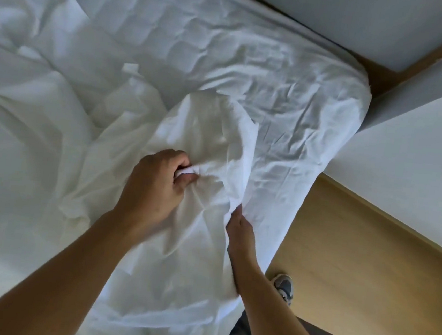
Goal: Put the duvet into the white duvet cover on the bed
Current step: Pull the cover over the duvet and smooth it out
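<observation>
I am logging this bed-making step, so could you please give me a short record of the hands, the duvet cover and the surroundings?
left hand: grips a bunched fold of the white duvet cover
right hand: at the cover's edge, fingers hidden behind fabric, grip unclear
duvet: cannot be told apart from the other white fabric
bed: surface crumpled and white, one corner in view
floor: wooden, one shoe beside the bed

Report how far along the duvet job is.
Done: hard to tell; white bedding lies rumpled on the bed. In hand: left hand grips a bunch of it, right hand has fingers hidden under a fold. Left: spreading it flat; nothing shows the duvet fully in.
</observation>
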`<state>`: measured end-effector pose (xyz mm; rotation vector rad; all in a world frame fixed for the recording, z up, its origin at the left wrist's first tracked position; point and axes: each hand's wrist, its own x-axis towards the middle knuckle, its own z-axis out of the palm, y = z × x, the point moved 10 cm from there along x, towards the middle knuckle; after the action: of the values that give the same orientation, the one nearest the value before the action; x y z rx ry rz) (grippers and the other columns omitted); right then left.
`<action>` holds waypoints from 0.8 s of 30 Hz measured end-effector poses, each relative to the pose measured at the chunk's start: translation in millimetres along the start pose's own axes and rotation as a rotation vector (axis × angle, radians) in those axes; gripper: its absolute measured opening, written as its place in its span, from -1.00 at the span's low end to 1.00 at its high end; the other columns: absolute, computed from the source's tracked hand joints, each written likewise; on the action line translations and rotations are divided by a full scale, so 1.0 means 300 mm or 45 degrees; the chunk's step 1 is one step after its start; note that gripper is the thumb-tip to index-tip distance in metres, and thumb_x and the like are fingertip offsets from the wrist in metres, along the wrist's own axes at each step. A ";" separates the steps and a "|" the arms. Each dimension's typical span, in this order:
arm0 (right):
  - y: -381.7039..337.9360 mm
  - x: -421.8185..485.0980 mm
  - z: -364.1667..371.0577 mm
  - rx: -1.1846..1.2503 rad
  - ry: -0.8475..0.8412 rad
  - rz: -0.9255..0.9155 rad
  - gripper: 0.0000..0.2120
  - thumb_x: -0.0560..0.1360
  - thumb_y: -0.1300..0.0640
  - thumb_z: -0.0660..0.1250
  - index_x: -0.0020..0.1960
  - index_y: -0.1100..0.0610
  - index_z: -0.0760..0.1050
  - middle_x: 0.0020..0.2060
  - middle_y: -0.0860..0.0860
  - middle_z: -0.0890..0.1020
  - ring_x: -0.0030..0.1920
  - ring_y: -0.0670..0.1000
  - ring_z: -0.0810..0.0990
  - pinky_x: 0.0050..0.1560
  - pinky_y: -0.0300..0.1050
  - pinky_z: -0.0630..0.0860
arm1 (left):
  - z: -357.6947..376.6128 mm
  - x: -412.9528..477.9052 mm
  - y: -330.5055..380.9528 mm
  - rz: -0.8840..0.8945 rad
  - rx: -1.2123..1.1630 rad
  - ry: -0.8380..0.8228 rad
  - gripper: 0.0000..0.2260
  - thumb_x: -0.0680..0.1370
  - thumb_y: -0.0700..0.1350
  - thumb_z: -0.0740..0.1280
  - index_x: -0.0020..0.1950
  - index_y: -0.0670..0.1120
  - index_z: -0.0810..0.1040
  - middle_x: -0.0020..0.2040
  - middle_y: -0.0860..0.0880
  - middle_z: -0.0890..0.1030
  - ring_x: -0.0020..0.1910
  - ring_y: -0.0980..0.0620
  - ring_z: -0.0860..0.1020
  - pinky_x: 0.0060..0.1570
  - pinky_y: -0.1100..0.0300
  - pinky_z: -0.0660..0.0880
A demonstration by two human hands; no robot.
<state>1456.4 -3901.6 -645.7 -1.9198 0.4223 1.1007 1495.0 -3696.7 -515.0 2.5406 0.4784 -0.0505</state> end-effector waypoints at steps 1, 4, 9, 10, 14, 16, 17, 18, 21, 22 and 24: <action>0.029 -0.024 -0.010 -0.016 -0.018 -0.027 -0.44 0.66 -0.20 -0.03 0.28 0.19 0.51 0.16 0.14 0.61 0.20 0.19 0.56 0.18 -0.03 0.44 | -0.007 0.002 0.001 -0.002 -0.004 0.018 -0.75 0.48 -0.08 0.53 -0.27 -0.06 0.49 -0.38 0.08 0.42 -0.39 0.03 0.41 -0.33 0.11 0.33; 0.081 -0.037 -0.030 -0.439 -0.205 -0.091 -0.61 0.64 -0.09 0.10 0.20 0.14 0.55 0.10 0.10 0.65 0.09 0.13 0.58 0.11 -0.02 0.49 | -0.008 -0.011 0.054 0.115 -0.042 -0.008 -0.87 0.46 -0.08 0.55 -0.19 -0.07 0.64 -0.29 0.04 0.53 -0.33 -0.01 0.52 -0.28 0.08 0.47; -0.148 0.067 -0.323 0.014 0.295 -0.284 -0.81 0.54 -0.17 0.33 -0.07 -0.06 0.56 -0.16 -0.10 0.67 -0.04 0.04 0.66 -0.04 -0.01 0.59 | 0.068 -0.124 0.162 0.242 -0.103 -0.132 -0.90 0.41 -0.19 0.56 -0.09 -0.10 0.76 -0.24 -0.04 0.61 -0.34 -0.08 0.62 -0.32 0.09 0.59; -0.206 0.079 -0.312 0.123 0.267 -0.327 -0.72 0.49 -0.26 0.35 -0.10 -0.04 0.56 -0.20 -0.11 0.66 -0.11 -0.02 0.66 -0.11 -0.05 0.59 | 0.080 -0.144 0.159 0.230 -0.088 -0.144 -0.89 0.38 -0.23 0.59 -0.12 -0.11 0.76 -0.28 -0.06 0.59 -0.37 -0.09 0.61 -0.36 0.06 0.58; -0.277 0.054 -0.235 -0.010 0.323 -0.391 -0.56 0.54 -0.19 0.36 -0.29 0.12 0.35 -0.46 -0.11 0.43 -0.44 -0.09 0.37 -0.39 -0.22 0.33 | 0.068 -0.220 0.164 0.245 -0.132 -0.180 -0.97 0.40 -0.14 0.55 -0.21 -0.07 0.74 -0.35 -0.01 0.53 -0.46 -0.01 0.54 -0.46 0.16 0.52; -0.214 0.047 -0.245 0.247 0.334 -0.325 -0.52 0.59 -0.23 0.27 -0.28 0.14 0.39 -0.48 -0.12 0.43 -0.48 -0.15 0.37 -0.46 -0.36 0.33 | 0.066 -0.247 0.175 0.254 -0.169 -0.234 -0.94 0.43 -0.08 0.50 -0.19 -0.05 0.74 -0.33 0.03 0.52 -0.44 0.05 0.53 -0.44 0.20 0.51; -0.178 0.043 -0.239 0.332 0.285 -0.245 -0.51 0.61 -0.26 0.20 -0.24 0.12 0.49 -0.45 -0.12 0.51 -0.48 -0.19 0.45 -0.46 -0.42 0.36 | 0.070 -0.253 0.175 0.244 -0.148 -0.253 -0.96 0.45 -0.08 0.52 -0.17 -0.03 0.74 -0.32 0.04 0.52 -0.42 0.05 0.53 -0.42 0.19 0.52; -0.149 0.041 -0.220 0.401 0.205 -0.161 -0.54 0.62 -0.28 0.15 -0.17 0.03 0.58 -0.40 -0.17 0.61 -0.44 -0.24 0.54 -0.45 -0.47 0.40 | 0.080 -0.256 0.171 0.228 -0.111 -0.270 -0.98 0.46 -0.10 0.54 -0.15 -0.02 0.74 -0.29 0.05 0.53 -0.37 0.04 0.55 -0.39 0.15 0.54; -0.164 0.060 -0.203 0.646 0.025 -0.106 -0.70 0.66 -0.21 0.14 0.01 -0.15 0.60 -0.17 -0.29 0.71 -0.22 -0.33 0.65 -0.31 -0.44 0.53 | 0.119 -0.236 0.179 0.170 -0.045 -0.381 -0.92 0.58 -0.08 0.42 0.00 0.03 0.72 -0.10 0.09 0.54 -0.09 0.05 0.56 -0.13 0.08 0.55; -0.199 0.077 -0.210 0.757 -0.019 -0.122 -0.72 0.66 -0.17 0.17 0.08 -0.10 0.62 -0.06 -0.19 0.73 -0.09 -0.24 0.69 -0.17 -0.32 0.61 | 0.131 -0.227 0.189 0.164 -0.042 -0.417 -0.88 0.62 -0.06 0.35 0.06 0.05 0.70 -0.02 0.11 0.51 -0.01 0.08 0.52 -0.04 0.11 0.53; -0.282 0.104 -0.215 0.922 -0.124 -0.132 -0.78 0.65 -0.02 0.27 0.15 0.02 0.65 0.06 0.03 0.73 0.07 0.01 0.71 0.07 -0.03 0.65 | 0.141 -0.213 0.220 0.178 -0.002 -0.477 -0.84 0.65 -0.02 0.27 0.08 0.06 0.65 0.06 0.15 0.44 0.03 0.12 0.46 0.02 0.14 0.53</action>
<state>1562.2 -3901.6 -612.5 -1.2299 0.5663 0.8147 1460.7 -3791.7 -508.4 2.4763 0.1531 -0.4638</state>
